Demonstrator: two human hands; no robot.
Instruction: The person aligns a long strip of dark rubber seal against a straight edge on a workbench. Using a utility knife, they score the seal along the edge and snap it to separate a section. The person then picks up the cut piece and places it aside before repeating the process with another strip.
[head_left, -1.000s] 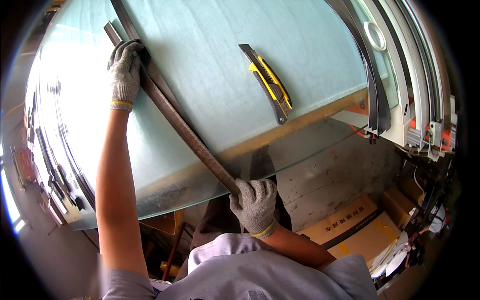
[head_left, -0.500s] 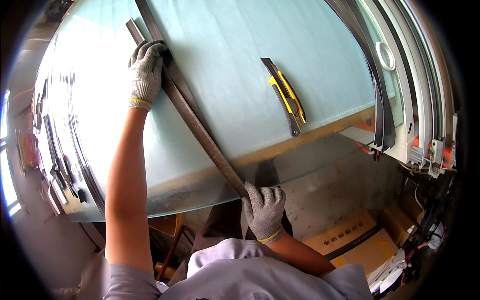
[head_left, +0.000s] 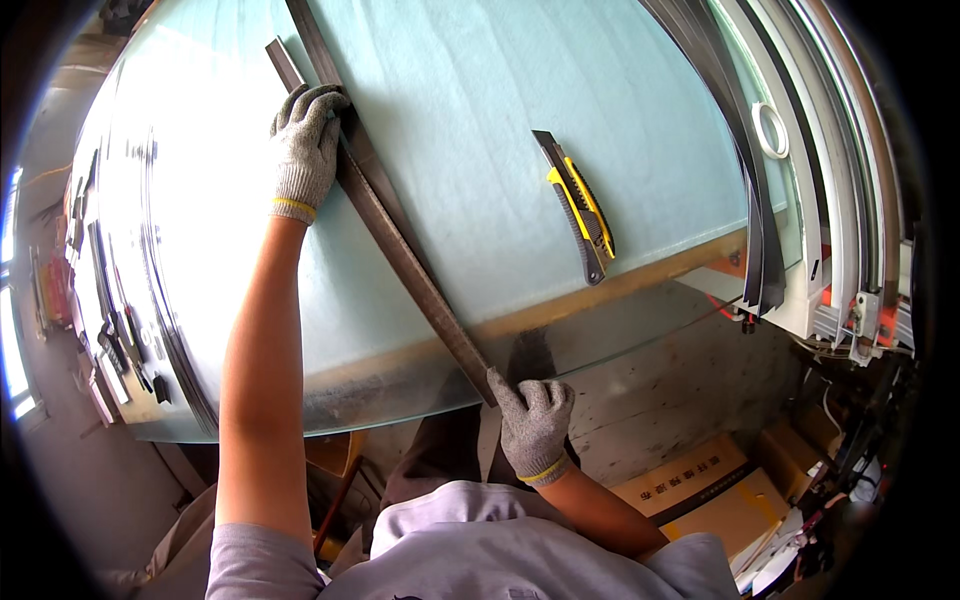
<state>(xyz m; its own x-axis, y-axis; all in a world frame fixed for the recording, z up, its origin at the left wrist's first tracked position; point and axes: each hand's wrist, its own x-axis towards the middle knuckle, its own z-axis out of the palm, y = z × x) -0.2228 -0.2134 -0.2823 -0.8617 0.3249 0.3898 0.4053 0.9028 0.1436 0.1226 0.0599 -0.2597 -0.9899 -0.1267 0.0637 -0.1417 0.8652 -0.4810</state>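
A long, narrow dark metal bar [head_left: 415, 275] lies slanting across the pale glass-like tabletop [head_left: 450, 150], its near end jutting past the front edge. My gloved left hand [head_left: 307, 140] is wrapped over the bar close to its far end, which shows beyond the fingers. Alongside runs a flat dark strip [head_left: 318, 45], partly covered by the bar and touched by my left fingertips. My gloved right hand [head_left: 536, 425] is closed at the bar's near end, index finger along it; the thumb is hidden. A yellow and black utility knife [head_left: 580, 210] rests to the right, blade extended, apart from both hands.
Dark flexible strips [head_left: 735, 140] and a white ring [head_left: 770, 130] lie at the table's right side, next to pale frame profiles [head_left: 840, 170]. More thin strips and tools [head_left: 120, 320] line the left. A cardboard box [head_left: 700, 490] sits on the floor at the lower right.
The view has shifted slightly, so the table and knife appear a little displaced. Both hands keep their places on the bar; my right index finger looks straighter.
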